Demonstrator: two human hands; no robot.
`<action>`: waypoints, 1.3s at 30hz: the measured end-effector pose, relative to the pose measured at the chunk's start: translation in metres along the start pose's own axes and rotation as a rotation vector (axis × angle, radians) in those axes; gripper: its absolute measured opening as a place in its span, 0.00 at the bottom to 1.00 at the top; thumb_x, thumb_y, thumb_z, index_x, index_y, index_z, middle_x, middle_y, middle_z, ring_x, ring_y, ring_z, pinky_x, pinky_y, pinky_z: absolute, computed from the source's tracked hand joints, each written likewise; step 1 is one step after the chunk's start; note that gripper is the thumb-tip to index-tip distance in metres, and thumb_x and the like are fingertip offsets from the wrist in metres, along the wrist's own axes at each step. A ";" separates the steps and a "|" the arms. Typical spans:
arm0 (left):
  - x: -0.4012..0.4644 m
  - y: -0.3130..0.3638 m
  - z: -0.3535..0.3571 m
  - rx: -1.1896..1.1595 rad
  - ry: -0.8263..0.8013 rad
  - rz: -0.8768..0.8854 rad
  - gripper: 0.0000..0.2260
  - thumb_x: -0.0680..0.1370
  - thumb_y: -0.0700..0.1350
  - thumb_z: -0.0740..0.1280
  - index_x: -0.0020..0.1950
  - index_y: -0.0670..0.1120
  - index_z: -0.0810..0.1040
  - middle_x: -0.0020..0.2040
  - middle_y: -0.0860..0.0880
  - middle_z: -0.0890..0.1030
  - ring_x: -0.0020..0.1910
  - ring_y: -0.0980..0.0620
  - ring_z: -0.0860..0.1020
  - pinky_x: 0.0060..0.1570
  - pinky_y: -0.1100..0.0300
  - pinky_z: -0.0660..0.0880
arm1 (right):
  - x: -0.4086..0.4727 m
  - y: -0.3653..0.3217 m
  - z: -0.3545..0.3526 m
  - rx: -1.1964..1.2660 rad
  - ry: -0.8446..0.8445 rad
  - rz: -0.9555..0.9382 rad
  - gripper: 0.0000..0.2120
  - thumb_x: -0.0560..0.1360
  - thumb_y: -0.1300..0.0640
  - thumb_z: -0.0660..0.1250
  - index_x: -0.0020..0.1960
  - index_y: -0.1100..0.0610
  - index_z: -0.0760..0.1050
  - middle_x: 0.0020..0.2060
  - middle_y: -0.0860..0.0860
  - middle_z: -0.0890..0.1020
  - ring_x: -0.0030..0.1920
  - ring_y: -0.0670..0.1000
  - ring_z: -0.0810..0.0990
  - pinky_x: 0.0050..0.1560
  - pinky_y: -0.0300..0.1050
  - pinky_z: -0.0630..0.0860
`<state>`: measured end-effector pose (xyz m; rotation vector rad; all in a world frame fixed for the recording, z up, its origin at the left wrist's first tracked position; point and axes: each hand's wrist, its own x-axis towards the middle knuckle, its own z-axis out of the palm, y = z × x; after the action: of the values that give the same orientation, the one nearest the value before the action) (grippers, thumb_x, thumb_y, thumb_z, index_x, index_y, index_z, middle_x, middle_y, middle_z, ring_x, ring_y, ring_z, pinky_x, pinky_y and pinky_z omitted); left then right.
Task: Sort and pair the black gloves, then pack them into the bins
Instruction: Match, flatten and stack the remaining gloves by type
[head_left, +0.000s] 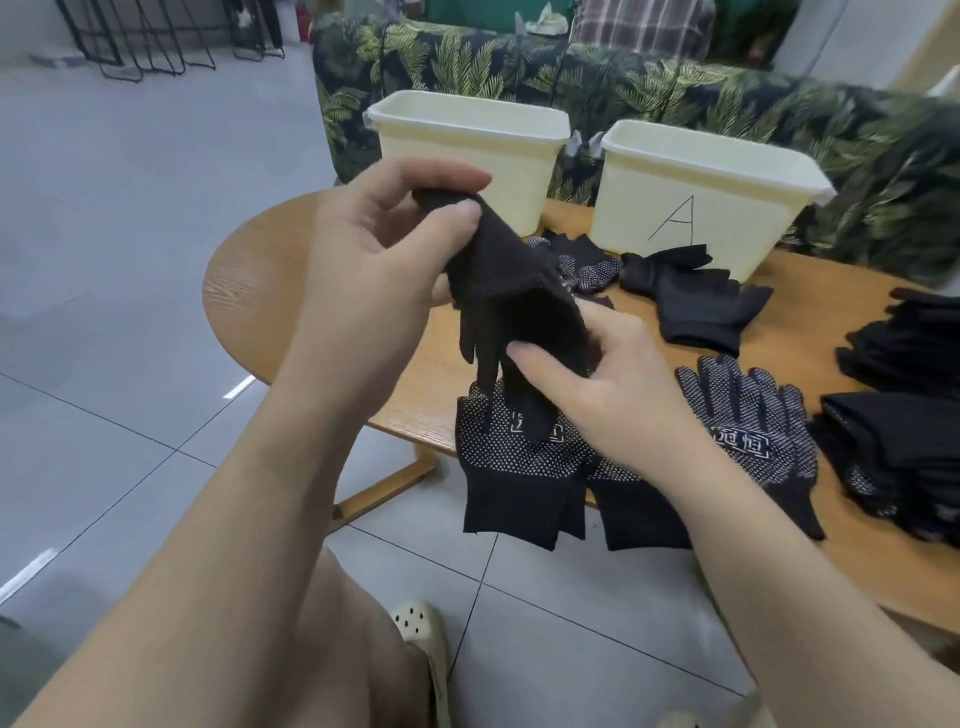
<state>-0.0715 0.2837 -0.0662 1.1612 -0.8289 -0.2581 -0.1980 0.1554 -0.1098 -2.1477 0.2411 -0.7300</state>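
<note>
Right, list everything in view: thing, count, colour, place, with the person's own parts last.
Bins: two, cream, far side of table; the right one marked A.
Held glove: one, plain black, lifted above the table's near edge.
Dotted gloves: several, black with white dots, at near edge; more by the bins.
Plain gloves: a small heap, black, before bin A.
Glove stacks: black, count unclear, right edge.
Table: one, wood.
Sofa: one, dark leaf print, behind the table.
Shoe: cream, on the tiled floor.
Left hand: pinches the held glove's top.
Right hand: grips its lower part.
</note>
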 end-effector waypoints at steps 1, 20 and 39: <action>0.001 -0.001 -0.003 -0.037 -0.027 -0.008 0.07 0.78 0.38 0.67 0.54 0.45 0.81 0.42 0.51 0.81 0.48 0.47 0.83 0.44 0.48 0.83 | -0.001 0.001 -0.004 0.067 0.010 0.037 0.11 0.80 0.60 0.70 0.46 0.44 0.81 0.39 0.41 0.84 0.43 0.40 0.82 0.45 0.35 0.76; -0.046 -0.026 -0.013 0.580 -0.225 -0.057 0.02 0.78 0.47 0.73 0.48 0.51 0.86 0.36 0.53 0.82 0.37 0.54 0.79 0.43 0.48 0.78 | -0.011 0.030 -0.061 0.292 0.042 0.305 0.07 0.77 0.65 0.72 0.46 0.55 0.85 0.40 0.52 0.86 0.42 0.49 0.84 0.45 0.43 0.80; -0.060 -0.027 -0.018 0.481 -0.490 -0.622 0.15 0.82 0.45 0.68 0.42 0.34 0.77 0.38 0.43 0.87 0.38 0.47 0.86 0.38 0.64 0.76 | 0.041 0.034 -0.059 -0.127 -0.238 0.230 0.12 0.69 0.53 0.81 0.51 0.44 0.85 0.47 0.48 0.86 0.49 0.40 0.83 0.63 0.50 0.78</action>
<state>-0.0939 0.3198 -0.1193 1.8400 -0.9619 -0.9206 -0.1961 0.0787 -0.0905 -2.2551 0.4082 -0.3318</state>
